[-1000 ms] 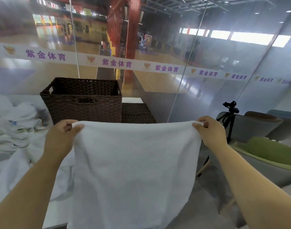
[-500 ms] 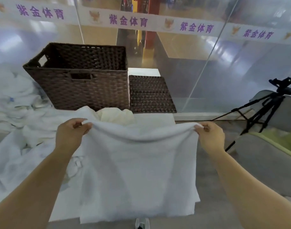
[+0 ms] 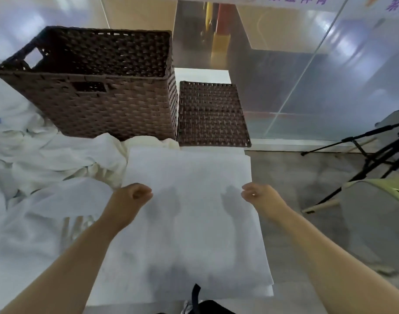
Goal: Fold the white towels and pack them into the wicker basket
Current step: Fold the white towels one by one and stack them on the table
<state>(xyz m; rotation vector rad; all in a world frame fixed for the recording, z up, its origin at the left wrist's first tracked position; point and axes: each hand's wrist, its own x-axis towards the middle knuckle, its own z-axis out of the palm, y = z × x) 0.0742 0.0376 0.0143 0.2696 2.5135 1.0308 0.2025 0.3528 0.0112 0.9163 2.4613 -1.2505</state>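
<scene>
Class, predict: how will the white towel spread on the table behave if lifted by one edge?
Likely floppy: the white towel lies flat, while the towel pile beside it sits crumpled. Probably light, as it looks thin.

Your spread towel point(image 3: 194, 177): white cloth, matt, soft nap | wicker basket point(image 3: 108, 109): dark brown woven strands, rough, faint sheen | flat lid point(image 3: 212, 114): same rough weave | heaped towels point(image 3: 53, 159): matt, creased white cloth | glass wall point(image 3: 318, 75): glossy, reflective | floor point(image 3: 295, 177): smooth grey, dull shine
</scene>
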